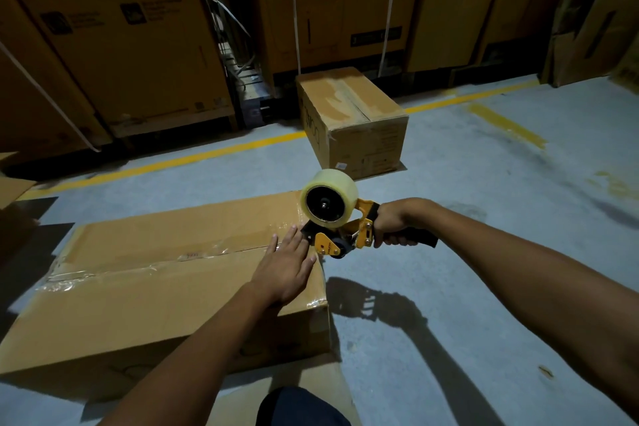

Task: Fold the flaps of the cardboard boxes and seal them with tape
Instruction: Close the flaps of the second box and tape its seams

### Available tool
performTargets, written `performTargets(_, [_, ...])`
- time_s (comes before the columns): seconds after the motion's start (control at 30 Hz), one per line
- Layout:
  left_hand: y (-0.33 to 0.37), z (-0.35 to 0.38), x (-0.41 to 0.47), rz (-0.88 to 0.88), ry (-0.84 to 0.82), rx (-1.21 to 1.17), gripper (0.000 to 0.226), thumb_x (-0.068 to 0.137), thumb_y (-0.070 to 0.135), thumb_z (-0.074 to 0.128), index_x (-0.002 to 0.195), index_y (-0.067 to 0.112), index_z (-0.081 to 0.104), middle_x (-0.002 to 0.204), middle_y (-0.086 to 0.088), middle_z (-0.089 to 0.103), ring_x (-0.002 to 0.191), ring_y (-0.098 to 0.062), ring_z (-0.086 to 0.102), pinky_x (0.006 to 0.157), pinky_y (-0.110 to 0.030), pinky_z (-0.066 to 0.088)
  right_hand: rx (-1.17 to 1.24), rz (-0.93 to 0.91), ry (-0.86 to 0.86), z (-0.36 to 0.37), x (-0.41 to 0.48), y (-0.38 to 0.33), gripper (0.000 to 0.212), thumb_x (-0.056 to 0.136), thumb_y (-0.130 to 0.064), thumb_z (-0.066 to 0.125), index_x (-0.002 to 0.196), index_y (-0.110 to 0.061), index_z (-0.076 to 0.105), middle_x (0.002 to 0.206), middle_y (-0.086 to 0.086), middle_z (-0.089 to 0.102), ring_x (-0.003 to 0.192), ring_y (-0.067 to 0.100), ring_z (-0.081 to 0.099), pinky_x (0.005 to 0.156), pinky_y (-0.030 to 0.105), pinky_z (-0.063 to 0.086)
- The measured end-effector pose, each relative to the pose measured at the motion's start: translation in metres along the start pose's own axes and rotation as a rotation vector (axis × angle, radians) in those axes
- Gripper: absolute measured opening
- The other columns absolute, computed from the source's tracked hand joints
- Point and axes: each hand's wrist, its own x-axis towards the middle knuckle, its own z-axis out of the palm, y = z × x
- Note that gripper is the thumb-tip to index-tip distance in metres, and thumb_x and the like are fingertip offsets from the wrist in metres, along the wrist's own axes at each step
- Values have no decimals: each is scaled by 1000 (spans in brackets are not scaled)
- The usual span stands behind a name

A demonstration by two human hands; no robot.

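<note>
Left hand (285,270) and right hand (390,221) bare, forearms (518,263) bare too. Dark blue trouser knee (301,408) below the left hand.

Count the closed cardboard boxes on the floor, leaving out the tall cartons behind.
2. The near box lies under the left hand; the far box stands beyond it on the yellow line. Cardboard at the left edge may be another.

Single head-worn wide-angle view, looking forward and down.
It sits close above the long brown cardboard box (145,304) on the grey-blue concrete floor (484,183), with both forearms (207,339) reaching in from the bottom edge; farther off it faces a row of tall brown cartons (121,45) along the top.
</note>
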Motion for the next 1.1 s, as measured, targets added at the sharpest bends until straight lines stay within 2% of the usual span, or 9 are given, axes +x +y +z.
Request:
performTargets(0.1, [1,1,0,-34,-28,16,67,104,51,9,159,13,11,167,-2,0,151,-12,-14,124,-45,-6,56,49,-47,4,0,-1,30,93,-17,63,66,-14,51,54,2,46,46,15,39,51,25,35])
performTargets(0.23, [2,-2,-1,-35,-24,2,65,105,50,10,159,14,11,167,-2,-1,152,-13,-13,124,-44,-7,104,33,-33,8,-2,3,27,92,-14,63,68,-13,52,54,3,47,45,15,40,50,25,36])
performTargets(0.4, [0,-1,-1,14,10,-51,59,105,49,12,159,28,2,166,6,-7,151,-11,-12,123,-44,-7,-107,-117,200,18,-5,17,11,85,-12,67,76,-11,61,68,6,59,55,19,50,50,26,44])
performTargets(0.53, [-1,0,0,15,14,-63,59,105,48,15,159,25,11,166,6,-3,152,-12,-10,124,-49,-3,-230,-108,227,11,-11,4,7,85,-14,67,82,-9,65,76,8,63,61,21,56,53,28,48])
performTargets(0.67, [-2,0,-1,29,36,-68,57,105,48,16,153,23,32,167,6,7,153,-13,-3,124,-51,-1,-262,-72,163,-5,-11,-21,8,87,-13,67,82,-8,64,69,7,55,53,18,46,51,26,42])
performTargets(0.7, [-1,0,-1,35,40,-71,57,105,48,15,154,24,31,167,6,7,153,-13,-3,124,-51,-1,-249,-47,133,-6,-9,-25,9,89,-13,66,82,-8,63,68,7,53,53,18,43,51,27,40])
performTargets(0.8, [0,-1,0,2,13,-44,60,105,49,14,160,23,9,167,5,-2,152,-12,-10,124,-48,-3,-152,79,-17,-4,4,-21,22,92,-15,64,72,-11,56,59,3,46,49,16,38,51,27,35])
performTargets(0.87, [0,0,-1,-19,0,-27,62,105,49,14,160,20,4,166,4,-5,152,-12,-12,124,-46,-4,-61,113,-81,4,13,-6,29,93,-17,63,67,-14,51,54,2,43,45,15,36,51,26,34])
performTargets(1.1, [0,-7,2,-10,-52,0,61,106,48,12,159,22,-4,165,7,-14,150,-10,-16,124,-46,-5,250,18,-67,19,33,25,26,91,-14,65,70,-13,50,55,3,43,45,15,36,48,23,34])
